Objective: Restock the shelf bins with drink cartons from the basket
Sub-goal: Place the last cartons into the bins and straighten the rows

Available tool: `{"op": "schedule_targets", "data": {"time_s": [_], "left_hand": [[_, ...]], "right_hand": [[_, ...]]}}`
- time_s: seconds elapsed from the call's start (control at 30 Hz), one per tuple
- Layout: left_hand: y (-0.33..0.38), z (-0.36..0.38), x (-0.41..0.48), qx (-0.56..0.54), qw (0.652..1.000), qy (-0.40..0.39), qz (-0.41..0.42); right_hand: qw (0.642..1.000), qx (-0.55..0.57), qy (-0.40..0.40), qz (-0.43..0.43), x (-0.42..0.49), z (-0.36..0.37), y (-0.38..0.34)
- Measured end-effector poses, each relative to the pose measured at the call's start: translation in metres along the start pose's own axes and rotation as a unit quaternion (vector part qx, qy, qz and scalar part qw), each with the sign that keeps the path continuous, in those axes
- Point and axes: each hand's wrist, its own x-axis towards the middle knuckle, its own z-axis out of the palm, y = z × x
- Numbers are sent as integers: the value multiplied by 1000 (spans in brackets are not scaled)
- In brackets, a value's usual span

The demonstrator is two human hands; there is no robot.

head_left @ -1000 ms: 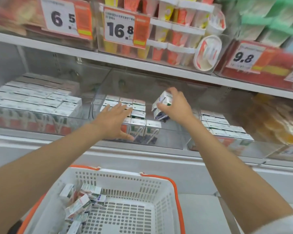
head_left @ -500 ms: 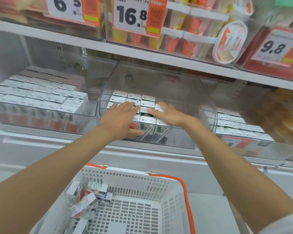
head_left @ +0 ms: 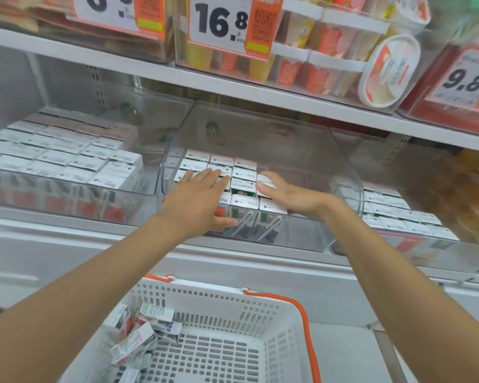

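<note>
While my right hand (head_left: 288,194) curls thumb and fingers round the carton (head_left: 263,179) at the right end of its row, my left hand (head_left: 202,200) lies flat on the tops of the packed cartons (head_left: 221,160). Its fingers are straight, its thumb sits over the front wall of the middle bin (head_left: 302,233), and it grips nothing.

I judge the carton small and light, a stiff paperboard block whose walls would dent under a hard squeeze. Its coated skin looks a little slick. The straws (head_left: 246,222) showing through the clear wall could snag a neighbour.

So I would hold it across two opposite sides near the top, thumb against fingers, and seat it upright and square. The flat hand braces the rows so nothing tips.

Below, the basket (head_left: 205,299) has more loose cartons (head_left: 138,338) heaped at all angles in its left corner. Each is best picked by its broad faces.
</note>
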Motion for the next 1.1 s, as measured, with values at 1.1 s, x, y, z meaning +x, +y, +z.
{"op": "schedule_targets", "data": {"time_s": [1.1], "left_hand": [[6,-31,-62,-128,978,154,-58]], "right_hand": [[894,-70,353,-266,-38,56,-54]]}}
